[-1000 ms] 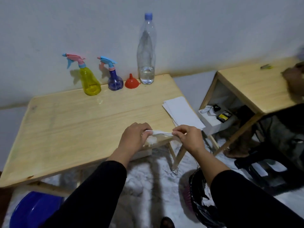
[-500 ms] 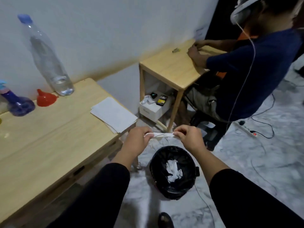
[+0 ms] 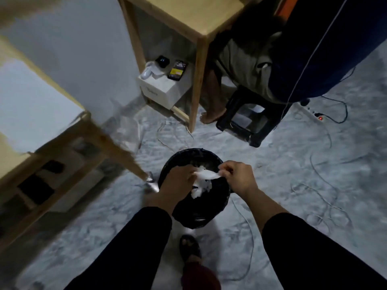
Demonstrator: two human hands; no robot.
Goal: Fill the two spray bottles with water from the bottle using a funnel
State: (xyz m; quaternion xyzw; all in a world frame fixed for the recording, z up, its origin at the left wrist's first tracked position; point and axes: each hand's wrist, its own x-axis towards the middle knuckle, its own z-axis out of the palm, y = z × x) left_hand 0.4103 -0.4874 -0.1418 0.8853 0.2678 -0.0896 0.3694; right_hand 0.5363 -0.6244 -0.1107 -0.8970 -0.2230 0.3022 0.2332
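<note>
Over bin (image 3: 167, 170), tissue (image 3: 206, 174) between fingers (image 3: 225, 171)

Black bin (image 3: 209, 214) mouth open beneath hands; table leg (image 3: 117, 147) close on left, stool (image 3: 251, 120) and, apparently, loose cables (image 3: 318, 164) beyond.

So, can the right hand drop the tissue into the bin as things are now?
Probably yes. The right hand pinches the tissue directly over the open bin. The left hand also holds the tissue there, but nothing covers the opening.
</note>
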